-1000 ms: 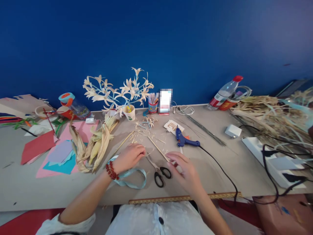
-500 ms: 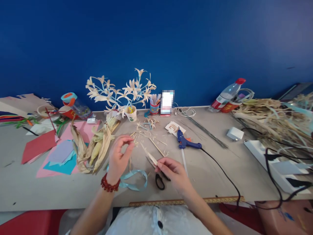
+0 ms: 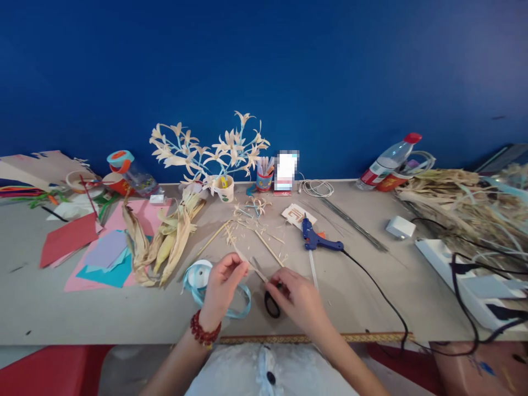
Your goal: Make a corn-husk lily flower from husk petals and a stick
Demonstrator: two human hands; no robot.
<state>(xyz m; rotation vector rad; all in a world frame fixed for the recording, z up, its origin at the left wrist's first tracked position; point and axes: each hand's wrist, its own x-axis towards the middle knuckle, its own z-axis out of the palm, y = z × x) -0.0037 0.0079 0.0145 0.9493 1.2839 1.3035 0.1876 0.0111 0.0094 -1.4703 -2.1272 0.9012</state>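
My left hand (image 3: 223, 283), with a red bead bracelet on the wrist, pinches the near end of a thin straw strip (image 3: 243, 256). My right hand (image 3: 295, 300) is closed on a pale husk piece (image 3: 259, 272) just beside it. Both hands hover over the table's front edge (image 3: 305, 335). Black-handled scissors (image 3: 270, 300) lie under my right hand, partly hidden. A roll of light blue ribbon (image 3: 200, 278) rests left of my left hand, its loose tail curling beneath my wrist.
Dried corn husks (image 3: 165, 242) lie on coloured paper sheets (image 3: 103, 253) at left. A blue glue gun (image 3: 315, 239) with a black cord sits right of centre. A husk-flower bouquet in a cup (image 3: 214, 159), a water bottle (image 3: 385, 159), straw pile (image 3: 457, 203) and a white tray (image 3: 466, 269) stand behind and right.
Both hands rose off the table and came together. My left hand went from resting near the straw bits to pinching a strip; my right picked up a husk piece and moved left over the scissors.
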